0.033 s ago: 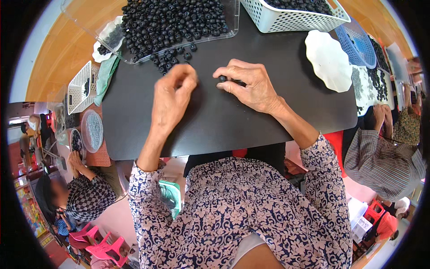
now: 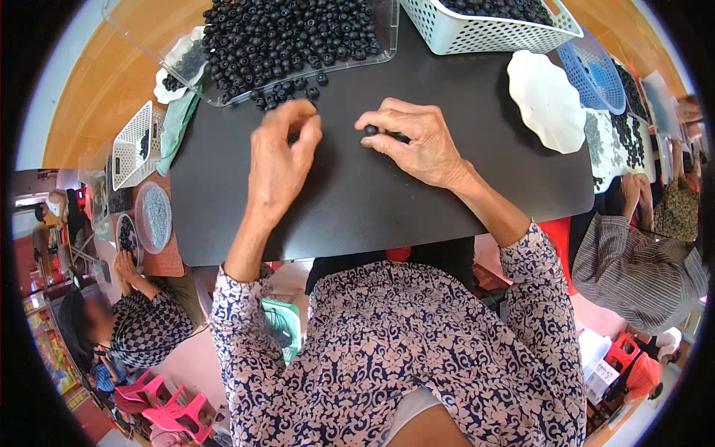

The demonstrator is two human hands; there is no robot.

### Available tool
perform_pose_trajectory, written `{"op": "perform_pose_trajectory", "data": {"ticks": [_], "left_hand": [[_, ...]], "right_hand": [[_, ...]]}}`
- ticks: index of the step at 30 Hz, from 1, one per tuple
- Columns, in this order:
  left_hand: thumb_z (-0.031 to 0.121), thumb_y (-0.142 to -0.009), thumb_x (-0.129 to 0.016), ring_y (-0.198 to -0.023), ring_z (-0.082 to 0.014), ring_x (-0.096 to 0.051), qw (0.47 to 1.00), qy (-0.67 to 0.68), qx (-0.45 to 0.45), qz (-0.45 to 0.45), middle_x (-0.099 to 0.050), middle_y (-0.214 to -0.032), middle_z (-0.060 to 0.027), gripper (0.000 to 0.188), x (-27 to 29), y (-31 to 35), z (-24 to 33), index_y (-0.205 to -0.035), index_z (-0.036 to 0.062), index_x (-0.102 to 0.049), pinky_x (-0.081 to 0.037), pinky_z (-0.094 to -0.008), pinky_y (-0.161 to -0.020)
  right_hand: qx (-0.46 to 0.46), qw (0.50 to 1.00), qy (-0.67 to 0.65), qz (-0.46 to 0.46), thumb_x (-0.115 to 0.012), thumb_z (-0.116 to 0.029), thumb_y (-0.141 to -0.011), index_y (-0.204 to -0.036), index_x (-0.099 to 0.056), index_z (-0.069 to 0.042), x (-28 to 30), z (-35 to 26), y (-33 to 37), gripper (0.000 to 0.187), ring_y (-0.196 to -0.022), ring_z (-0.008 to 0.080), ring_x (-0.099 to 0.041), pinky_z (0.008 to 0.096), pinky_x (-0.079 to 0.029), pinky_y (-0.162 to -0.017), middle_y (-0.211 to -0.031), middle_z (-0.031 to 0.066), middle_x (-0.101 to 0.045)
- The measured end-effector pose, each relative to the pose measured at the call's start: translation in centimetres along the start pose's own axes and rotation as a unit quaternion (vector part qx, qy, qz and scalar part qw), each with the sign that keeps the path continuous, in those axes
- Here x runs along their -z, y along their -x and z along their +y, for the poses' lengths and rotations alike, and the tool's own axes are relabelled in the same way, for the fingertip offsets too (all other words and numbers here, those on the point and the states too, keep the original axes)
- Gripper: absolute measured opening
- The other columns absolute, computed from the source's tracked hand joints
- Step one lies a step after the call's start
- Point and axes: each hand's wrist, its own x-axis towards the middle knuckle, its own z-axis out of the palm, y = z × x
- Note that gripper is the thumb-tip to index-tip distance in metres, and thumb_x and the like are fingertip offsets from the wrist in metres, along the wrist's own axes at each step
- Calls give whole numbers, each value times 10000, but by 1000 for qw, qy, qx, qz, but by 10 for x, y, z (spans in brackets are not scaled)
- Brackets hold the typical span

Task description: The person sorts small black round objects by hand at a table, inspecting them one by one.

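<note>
A dark round blueberry (image 2: 370, 130) sits between the thumb and forefinger of my right hand (image 2: 421, 145), which is closed on it above the black table (image 2: 387, 205). More dark berries seem tucked in behind that thumb. My left hand (image 2: 283, 149) hangs just in front of the loose berries at the tray's near edge. Its fingers curl down and are smeared by motion, so whether they hold anything is hidden. A heap of blueberries (image 2: 290, 37) fills the clear plastic tray (image 2: 395, 48) at the far side, with several spilling over its near edge.
To the far right stand a white perforated basket (image 2: 477, 37) of dark berries, a white scalloped plate (image 2: 547, 104) and a blue basket (image 2: 596, 78). A green cloth (image 2: 177, 138) hangs at the table's left edge. Other people work at both sides, a striped sleeve (image 2: 603, 253) on the right.
My left hand has shifted slightly to the left and covers more of the loose berries. The right hand stays in place with its blueberry.
</note>
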Motion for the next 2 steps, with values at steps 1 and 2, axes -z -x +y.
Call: {"op": "perform_pose_trajectory", "data": {"ticks": [1,2], "left_hand": [[82,-860,-608,-923,-252,-619,996,-87,-28,4,-679,-898,-85,148,2,-6,1,-979,-3,-629,-465,-337,-835],[93,-858,-621,-1017,-259,-588,983,-176,-53,11,-678,-900,-78,147,4,-13,-1,-973,0,-630,-436,-362,-914]], "right_hand": [[1,1000,7,-5,-686,-14,-785,-997,-669,-20,1,0,0,213,-637,144,-554,274,-463,-592,-767,55,-578],[4,1000,12,-13,-677,-7,-790,-1000,-670,-23,2,0,0,211,-638,159,-561,273,-468,-599,-769,56,-582]]}}
